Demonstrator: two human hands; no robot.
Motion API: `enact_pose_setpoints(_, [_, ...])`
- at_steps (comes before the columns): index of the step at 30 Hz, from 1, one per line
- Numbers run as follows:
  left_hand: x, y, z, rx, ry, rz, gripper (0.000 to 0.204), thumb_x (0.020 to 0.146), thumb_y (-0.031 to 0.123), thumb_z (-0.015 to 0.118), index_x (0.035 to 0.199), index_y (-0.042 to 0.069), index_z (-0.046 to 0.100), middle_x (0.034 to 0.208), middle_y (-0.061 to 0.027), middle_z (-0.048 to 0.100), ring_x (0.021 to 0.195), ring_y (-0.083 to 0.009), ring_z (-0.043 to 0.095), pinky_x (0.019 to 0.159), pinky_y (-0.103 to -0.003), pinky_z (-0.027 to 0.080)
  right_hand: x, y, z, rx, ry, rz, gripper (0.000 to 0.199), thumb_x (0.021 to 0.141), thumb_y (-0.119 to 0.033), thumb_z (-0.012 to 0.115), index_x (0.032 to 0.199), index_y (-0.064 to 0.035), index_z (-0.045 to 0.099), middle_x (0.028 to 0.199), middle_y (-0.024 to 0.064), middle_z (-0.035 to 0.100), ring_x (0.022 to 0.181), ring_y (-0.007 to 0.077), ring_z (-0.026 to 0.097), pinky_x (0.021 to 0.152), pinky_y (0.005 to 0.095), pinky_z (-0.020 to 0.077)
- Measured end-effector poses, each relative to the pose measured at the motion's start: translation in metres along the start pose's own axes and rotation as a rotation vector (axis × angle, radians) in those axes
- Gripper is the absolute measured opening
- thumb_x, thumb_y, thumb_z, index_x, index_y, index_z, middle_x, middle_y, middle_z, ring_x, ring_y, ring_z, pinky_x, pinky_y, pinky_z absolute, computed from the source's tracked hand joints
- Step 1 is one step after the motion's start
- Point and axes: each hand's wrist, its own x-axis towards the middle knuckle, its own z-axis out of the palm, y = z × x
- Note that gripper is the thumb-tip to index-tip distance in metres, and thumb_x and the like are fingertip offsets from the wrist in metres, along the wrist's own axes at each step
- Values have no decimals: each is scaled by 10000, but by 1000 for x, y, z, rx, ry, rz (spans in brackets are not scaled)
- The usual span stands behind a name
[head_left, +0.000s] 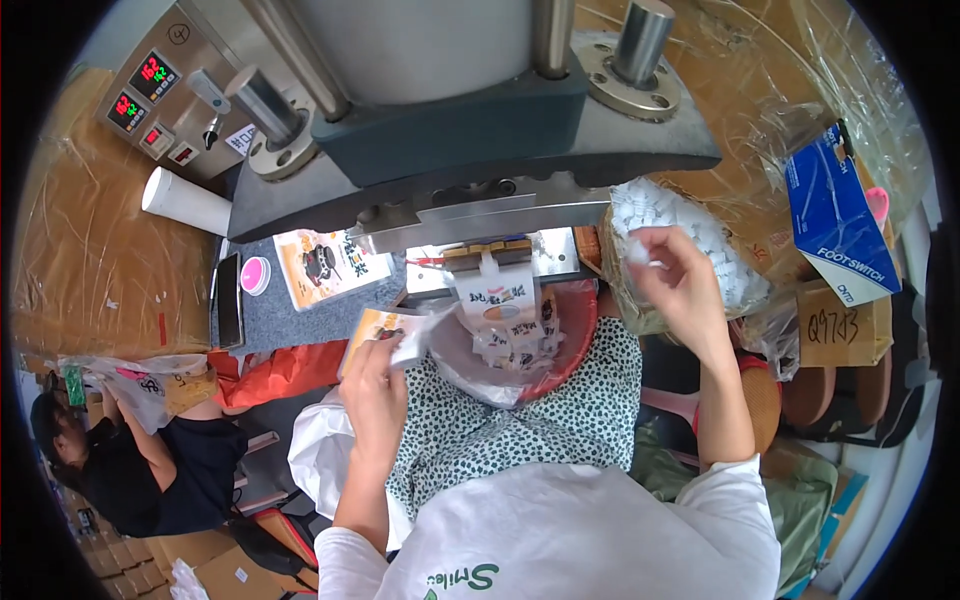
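Note:
My left hand (pixel 374 405) is closed around a stack of printed sachets (pixel 378 328), orange and white, with a blurred white edge at its right. My right hand (pixel 685 295) pinches a small white piece (pixel 637 252), partly hidden by the fingers. It is raised over the near-left part of a plastic-lined basket heaped with similar white pieces (pixel 665 215). Between my hands, a white printed sachet (pixel 505 300) hangs below the jaws of a metal press (pixel 490 215). Beneath it, a red-rimmed basin (pixel 585 345) lined with clear plastic rests on my lap, with several sachets (pixel 522 345) inside.
The press's heavy plate (pixel 450 150) spans the space ahead. Left are a control box (pixel 150 90), white cup (pixel 190 202), pink-lidded jar (pixel 256 275) and flat printed pouch (pixel 325 268). A blue box (pixel 840 215) stands right. Another person (pixel 130 460) sits far left.

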Motion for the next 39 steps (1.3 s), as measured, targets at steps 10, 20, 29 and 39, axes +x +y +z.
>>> enact_pose_setpoints(10, [7, 49, 1, -86, -44, 191, 363, 709, -106, 640, 1032, 44, 714, 925, -145, 682, 835, -359, 686, 716, -438, 549, -14, -46, 77, 100, -389, -267, 205, 972, -69, 691, 1137, -9, 584, 1190, 100, 763, 1136, 150, 691, 957, 332, 547])
enact_pose_setpoints(20, [27, 46, 53, -785, -510, -493, 236, 1003, 165, 673, 949, -59, 725, 800, -45, 730, 701, -101, 665, 632, -279, 517, -11, -27, 63, 103, -246, 34, 432, 975, -34, 680, 1384, 12, 549, 1277, 126, 693, 1172, 166, 651, 957, 304, 525])
enact_pose_setpoints(29, [57, 33, 74, -1219, -458, -791, 309, 1023, 202, 663, 1091, -95, 708, 909, -94, 742, 761, -121, 678, 697, -318, 568, 22, 22, 24, -828, 74, -258, 318, 873, 33, 668, 1189, -6, 661, 1209, 172, 668, 977, 376, 695, 833, 421, 565])
enact_pose_setpoints(39, [16, -62, 57, 412, -89, 141, 762, 823, 132, 790, 1495, 27, 447, 1496, -226, 487, 1395, -420, 458, 1109, -526, 362, 28, 34, 25, -866, 26, -209, 197, 836, 28, 652, 1016, -29, 597, 1014, 177, 673, 959, 409, 653, 799, 497, 534])
